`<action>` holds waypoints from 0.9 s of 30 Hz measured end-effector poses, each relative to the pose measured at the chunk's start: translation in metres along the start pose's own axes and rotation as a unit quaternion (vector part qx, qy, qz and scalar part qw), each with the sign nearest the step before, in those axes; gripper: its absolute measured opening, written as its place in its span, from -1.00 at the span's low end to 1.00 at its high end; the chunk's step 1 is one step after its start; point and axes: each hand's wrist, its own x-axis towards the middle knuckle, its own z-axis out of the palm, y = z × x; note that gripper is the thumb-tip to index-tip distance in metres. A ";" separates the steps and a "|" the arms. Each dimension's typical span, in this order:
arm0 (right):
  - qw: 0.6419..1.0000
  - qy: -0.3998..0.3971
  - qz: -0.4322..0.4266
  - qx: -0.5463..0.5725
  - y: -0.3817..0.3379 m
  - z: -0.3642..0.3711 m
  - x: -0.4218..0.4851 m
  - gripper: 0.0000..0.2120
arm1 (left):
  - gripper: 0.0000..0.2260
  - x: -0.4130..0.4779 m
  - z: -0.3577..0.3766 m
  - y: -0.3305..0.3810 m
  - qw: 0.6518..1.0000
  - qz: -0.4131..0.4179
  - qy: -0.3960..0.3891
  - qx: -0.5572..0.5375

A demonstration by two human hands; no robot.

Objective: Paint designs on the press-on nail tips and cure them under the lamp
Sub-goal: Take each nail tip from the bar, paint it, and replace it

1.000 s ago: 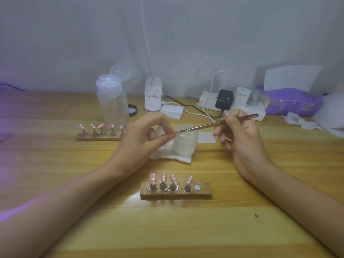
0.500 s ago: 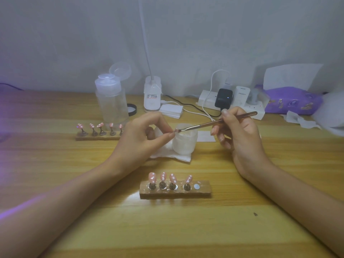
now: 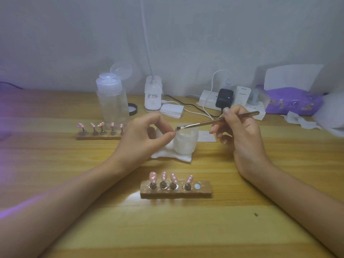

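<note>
Nail tips [image 3: 174, 178], pink with white dots, are set on a wooden holder [image 3: 203, 191] before the hands. A small piece [image 3: 176, 129] is pinched by the left hand [image 3: 141, 140] above a white jar [image 3: 184, 144], and it is touched by a brush [image 3: 201, 123] gripped in the right hand [image 3: 243, 138].

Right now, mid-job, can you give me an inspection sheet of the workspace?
Surface: wooden table.
Job's things: near holder carries four pink nail tips, fifth seat vacant; far holder carries five; white jar on a wipe.
Clutter: pump bottle, tissue pack.
Fingers: right hand holds the brush; left hand pinches a small piece at its tip.
Cables: leads run to the power strip.
Surroundings: grey wall.
</note>
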 end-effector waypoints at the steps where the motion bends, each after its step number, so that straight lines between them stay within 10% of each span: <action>1: 1.000 -0.001 0.006 -0.007 0.001 0.000 0.000 -0.77 | -0.81 0.000 0.000 0.000 1.000 0.000 0.001 0.000; 27: 1.000 0.005 0.020 -0.014 0.001 0.000 0.000 -0.76 | -0.85 0.000 0.000 0.001 1.000 0.001 -0.005 -0.005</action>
